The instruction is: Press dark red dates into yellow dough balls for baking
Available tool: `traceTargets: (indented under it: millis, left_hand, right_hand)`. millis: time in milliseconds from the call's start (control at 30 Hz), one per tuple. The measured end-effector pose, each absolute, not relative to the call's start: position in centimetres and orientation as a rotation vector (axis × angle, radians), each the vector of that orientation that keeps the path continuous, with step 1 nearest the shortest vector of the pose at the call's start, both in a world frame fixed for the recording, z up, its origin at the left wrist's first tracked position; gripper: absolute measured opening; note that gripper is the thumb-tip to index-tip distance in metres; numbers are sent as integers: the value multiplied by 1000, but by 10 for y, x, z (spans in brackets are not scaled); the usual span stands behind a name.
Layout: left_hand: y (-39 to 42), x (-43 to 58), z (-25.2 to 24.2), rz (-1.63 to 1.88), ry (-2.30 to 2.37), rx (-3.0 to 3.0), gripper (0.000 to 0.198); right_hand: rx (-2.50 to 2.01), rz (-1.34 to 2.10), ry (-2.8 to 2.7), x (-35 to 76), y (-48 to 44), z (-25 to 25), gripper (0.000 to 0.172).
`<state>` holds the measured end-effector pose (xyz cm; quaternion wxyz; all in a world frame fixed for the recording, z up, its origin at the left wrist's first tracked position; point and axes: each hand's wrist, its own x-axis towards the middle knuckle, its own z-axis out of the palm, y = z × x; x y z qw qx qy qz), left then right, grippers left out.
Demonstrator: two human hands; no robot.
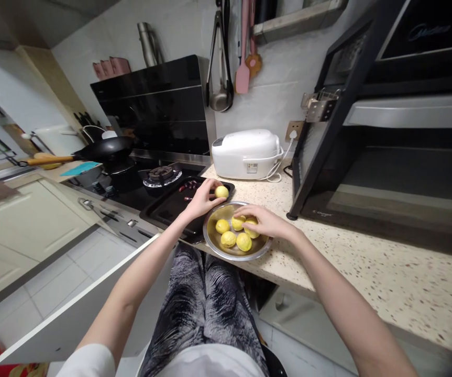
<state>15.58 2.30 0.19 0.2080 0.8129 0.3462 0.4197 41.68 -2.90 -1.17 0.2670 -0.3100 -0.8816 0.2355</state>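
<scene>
A round metal bowl [213, 245] sits at the counter's front edge with several yellow dough balls [228, 239] in it. My left hand [203, 199] holds one yellow ball [221, 191] over the black baking tray [166, 209], which lies beside the bowl and carries a few dark red pieces [188, 186] at its far end. My right hand [263, 221] reaches into the bowl, its fingers closed around another yellow ball [250, 224].
An open black oven [367, 157] stands on the speckled counter [367, 262] to the right, its door raised. A white rice cooker [247, 153] sits at the back. A gas hob [161, 174] and black pan [106, 149] lie to the left.
</scene>
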Motion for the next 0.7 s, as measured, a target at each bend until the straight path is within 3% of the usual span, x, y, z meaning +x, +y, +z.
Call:
traceTargets:
  millis: [133, 367, 533, 700]
  left_hand:
    - [-5, 167, 8, 998, 826, 2348, 30]
    - [-20, 169, 6, 696, 977, 2668, 29]
    - [-25, 167, 3, 626, 1025, 2754, 32]
    - [-25, 164, 1, 634, 1031, 2733, 43]
  right_hand:
    - [-837, 616, -2379, 416, -29, -11, 29]
    - [-827, 594, -2403, 417, -29, -10, 23]
    - [-897, 573, -2391, 417, -30, -12, 20]
    - [-931, 548, -2378, 417, -29, -17, 28]
